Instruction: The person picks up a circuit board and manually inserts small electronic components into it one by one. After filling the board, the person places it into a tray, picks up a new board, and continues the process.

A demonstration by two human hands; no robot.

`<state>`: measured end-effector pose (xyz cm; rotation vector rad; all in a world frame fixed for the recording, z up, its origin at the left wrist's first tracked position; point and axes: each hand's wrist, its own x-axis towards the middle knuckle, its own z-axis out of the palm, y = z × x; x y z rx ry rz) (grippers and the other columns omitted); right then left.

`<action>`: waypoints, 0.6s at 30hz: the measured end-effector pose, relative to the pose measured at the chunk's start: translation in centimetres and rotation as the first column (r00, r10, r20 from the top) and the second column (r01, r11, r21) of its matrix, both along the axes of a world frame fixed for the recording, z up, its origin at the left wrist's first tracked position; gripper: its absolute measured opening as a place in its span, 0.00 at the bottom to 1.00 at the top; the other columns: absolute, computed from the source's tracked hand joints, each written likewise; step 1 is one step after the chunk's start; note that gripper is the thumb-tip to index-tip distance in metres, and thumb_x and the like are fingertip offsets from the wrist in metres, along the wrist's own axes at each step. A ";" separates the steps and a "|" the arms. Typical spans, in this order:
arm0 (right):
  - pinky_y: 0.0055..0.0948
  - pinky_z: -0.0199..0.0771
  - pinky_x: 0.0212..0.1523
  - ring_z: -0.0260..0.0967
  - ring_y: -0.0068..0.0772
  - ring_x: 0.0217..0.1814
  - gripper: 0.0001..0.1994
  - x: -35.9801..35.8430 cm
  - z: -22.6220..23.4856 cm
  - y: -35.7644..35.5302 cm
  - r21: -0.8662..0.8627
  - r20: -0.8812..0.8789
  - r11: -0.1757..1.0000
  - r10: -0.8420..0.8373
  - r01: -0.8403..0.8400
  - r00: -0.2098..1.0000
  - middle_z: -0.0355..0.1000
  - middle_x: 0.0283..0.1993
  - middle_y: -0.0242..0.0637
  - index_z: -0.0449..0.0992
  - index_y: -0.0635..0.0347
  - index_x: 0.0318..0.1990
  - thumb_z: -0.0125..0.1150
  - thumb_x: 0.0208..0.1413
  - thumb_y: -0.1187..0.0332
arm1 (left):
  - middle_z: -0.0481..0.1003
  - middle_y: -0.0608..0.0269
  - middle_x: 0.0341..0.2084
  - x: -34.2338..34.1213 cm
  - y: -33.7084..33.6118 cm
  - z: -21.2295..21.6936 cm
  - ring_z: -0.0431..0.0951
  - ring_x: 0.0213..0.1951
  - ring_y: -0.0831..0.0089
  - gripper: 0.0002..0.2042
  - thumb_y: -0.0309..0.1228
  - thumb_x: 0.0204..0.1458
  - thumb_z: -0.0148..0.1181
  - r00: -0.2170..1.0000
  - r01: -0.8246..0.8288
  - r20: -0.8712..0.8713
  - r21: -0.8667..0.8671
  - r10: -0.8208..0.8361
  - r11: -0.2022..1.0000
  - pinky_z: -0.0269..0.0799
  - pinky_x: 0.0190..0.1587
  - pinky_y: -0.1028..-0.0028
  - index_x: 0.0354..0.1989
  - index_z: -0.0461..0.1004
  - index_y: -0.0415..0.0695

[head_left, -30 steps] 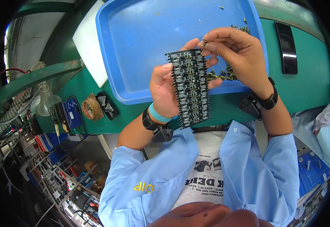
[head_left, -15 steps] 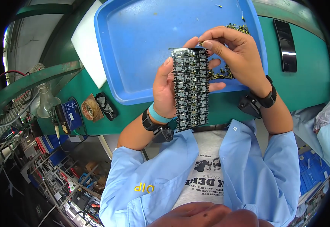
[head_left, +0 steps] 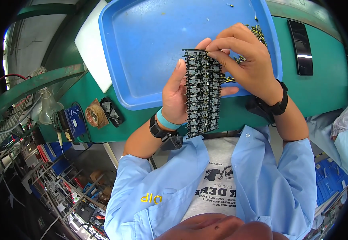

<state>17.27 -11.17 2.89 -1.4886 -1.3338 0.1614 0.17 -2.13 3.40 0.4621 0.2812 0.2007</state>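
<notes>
My left hand [head_left: 174, 96] is closed around a long panel of joined circuit boards [head_left: 202, 94], thumb along its left edge and fingers behind it. The panel is black with rows of small silvery parts and pins jutting from both long sides. It stands tilted over the near rim of a blue tray [head_left: 120, 86]. My right hand [head_left: 248, 56] pinches thumb and forefinger together at the panel's top end; what sits between the tips is too small to make out. Beyond that hand lie many small yellow-and-black components [head_left: 257, 32] with leads, partly hidden by it.
The tray rests on a green bench [head_left: 326, 88]. A black phone [head_left: 300, 48] lies to its right, a white sheet [head_left: 92, 48] to its left. Nearer left are a roundish brown object [head_left: 97, 114], crumpled black plastic [head_left: 112, 112] and a blue box-like device [head_left: 76, 122].
My right hand's pinching fingertips have moved slightly left and down onto the panel's top rows. The panel has shifted and turned a little in my left hand.
</notes>
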 end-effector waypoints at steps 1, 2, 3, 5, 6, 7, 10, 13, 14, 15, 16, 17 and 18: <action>0.27 0.76 0.34 0.73 0.30 0.40 0.06 0.0 0.1 -0.1 0.010 0.014 1.000 -0.001 0.001 1.000 0.77 0.38 0.31 0.84 0.58 0.40 0.72 0.55 0.76 | 0.55 0.53 0.77 0.0 -0.1 0.1 0.59 0.76 0.52 0.37 0.58 0.72 0.36 1.000 0.005 -0.009 0.004 -0.005 1.000 0.65 0.69 0.32 0.82 0.44 0.49; 0.28 0.76 0.35 0.73 0.31 0.40 0.06 -0.1 0.2 0.0 0.017 0.028 1.000 0.001 -0.002 1.000 0.78 0.38 0.31 0.84 0.58 0.39 0.72 0.55 0.76 | 0.55 0.54 0.77 -0.1 0.0 0.1 0.59 0.76 0.52 0.36 0.58 0.72 0.36 1.000 0.008 -0.017 0.005 -0.008 1.000 0.65 0.69 0.32 0.82 0.44 0.49; 0.29 0.76 0.36 0.73 0.32 0.40 0.06 -0.1 0.3 0.1 0.025 0.043 1.000 0.002 -0.004 0.999 0.78 0.38 0.31 0.84 0.58 0.39 0.72 0.54 0.76 | 0.55 0.54 0.77 -0.1 0.1 0.2 0.59 0.76 0.53 0.36 0.58 0.72 0.36 1.000 0.011 -0.026 0.006 -0.011 1.000 0.65 0.69 0.32 0.82 0.44 0.49; 0.30 0.75 0.37 0.73 0.34 0.40 0.06 -0.1 0.3 0.2 0.035 0.092 0.999 -0.005 0.001 0.996 0.78 0.38 0.32 0.84 0.58 0.39 0.72 0.54 0.76 | 0.57 0.54 0.76 -0.3 0.3 -0.2 0.60 0.76 0.54 0.35 0.56 0.73 0.36 1.000 0.017 -0.001 -0.022 -0.017 1.000 0.65 0.70 0.34 0.82 0.44 0.50; 0.31 0.75 0.38 0.73 0.35 0.40 0.07 -0.1 0.3 0.3 0.046 0.140 0.999 -0.013 0.007 0.990 0.78 0.38 0.32 0.84 0.58 0.39 0.72 0.53 0.76 | 0.59 0.54 0.75 -0.4 0.5 -0.4 0.62 0.75 0.55 0.34 0.55 0.73 0.36 0.999 0.025 0.022 -0.050 -0.024 0.998 0.65 0.70 0.35 0.82 0.44 0.51; 0.32 0.74 0.39 0.73 0.36 0.40 0.07 -0.1 0.4 0.2 0.062 0.186 0.998 -0.025 0.014 0.982 0.78 0.38 0.32 0.84 0.58 0.39 0.72 0.53 0.76 | 0.61 0.54 0.74 -0.4 0.5 -0.5 0.63 0.74 0.57 0.33 0.54 0.74 0.36 0.999 0.035 0.044 -0.073 -0.032 0.997 0.65 0.71 0.37 0.82 0.44 0.52; 0.32 0.72 0.38 0.71 0.36 0.38 0.08 0.0 0.5 0.0 0.096 0.318 0.995 -0.032 0.001 0.948 0.77 0.38 0.34 0.84 0.59 0.40 0.72 0.52 0.79 | 0.61 0.53 0.74 -0.2 0.2 -0.1 0.63 0.74 0.57 0.33 0.54 0.74 0.36 0.999 0.036 0.014 -0.019 -0.035 0.999 0.65 0.71 0.38 0.82 0.44 0.52; 0.31 0.71 0.37 0.70 0.34 0.37 0.08 0.2 0.3 0.1 0.108 0.334 0.994 -0.013 -0.024 0.943 0.77 0.37 0.34 0.83 0.60 0.40 0.72 0.52 0.79 | 0.61 0.52 0.74 -0.2 0.0 -0.1 0.63 0.74 0.56 0.34 0.54 0.74 0.36 0.999 0.034 0.007 -0.003 -0.034 0.999 0.65 0.71 0.38 0.82 0.44 0.52; 0.31 0.71 0.37 0.70 0.33 0.37 0.08 0.3 0.3 0.2 0.105 0.287 0.994 0.011 -0.043 0.958 0.77 0.37 0.33 0.83 0.61 0.39 0.73 0.52 0.79 | 0.61 0.52 0.74 -0.2 0.0 -0.1 0.63 0.74 0.56 0.34 0.54 0.74 0.37 0.999 0.031 0.017 -0.014 -0.031 0.999 0.65 0.71 0.38 0.82 0.44 0.52; 0.30 0.71 0.37 0.70 0.31 0.38 0.07 0.3 0.2 0.2 0.102 0.239 0.993 0.036 -0.062 0.970 0.76 0.37 0.33 0.83 0.61 0.39 0.73 0.53 0.79 | 0.61 0.52 0.74 -0.2 0.0 -0.2 0.64 0.74 0.56 0.34 0.54 0.74 0.37 0.999 0.028 0.027 -0.024 -0.027 0.999 0.65 0.71 0.37 0.82 0.44 0.52; 0.30 0.71 0.37 0.70 0.31 0.38 0.07 0.3 0.1 0.1 0.104 0.237 0.993 0.034 -0.060 0.971 0.76 0.37 0.33 0.83 0.61 0.39 0.73 0.53 0.79 | 0.61 0.52 0.74 -0.2 0.1 -0.2 0.64 0.74 0.56 0.34 0.54 0.74 0.37 0.999 0.029 0.025 -0.023 -0.029 0.999 0.65 0.71 0.37 0.82 0.44 0.52; 0.28 0.71 0.36 0.70 0.28 0.37 0.07 0.2 -0.1 0.0 0.049 0.071 0.997 0.062 -0.066 0.996 0.77 0.37 0.31 0.82 0.60 0.39 0.73 0.54 0.77 | 0.61 0.52 0.74 -0.2 0.2 -0.4 0.64 0.74 0.55 0.34 0.54 0.74 0.37 0.999 0.030 0.041 -0.039 -0.028 0.999 0.66 0.71 0.37 0.82 0.44 0.51; 0.26 0.70 0.36 0.69 0.24 0.36 0.07 0.1 -0.3 -0.1 -0.005 -0.099 0.997 0.081 -0.082 0.992 0.78 0.38 0.29 0.81 0.59 0.39 0.73 0.55 0.76 | 0.61 0.52 0.74 -0.3 0.3 -0.6 0.64 0.73 0.54 0.34 0.54 0.73 0.37 0.998 0.030 0.056 -0.055 -0.027 0.998 0.66 0.71 0.37 0.82 0.44 0.51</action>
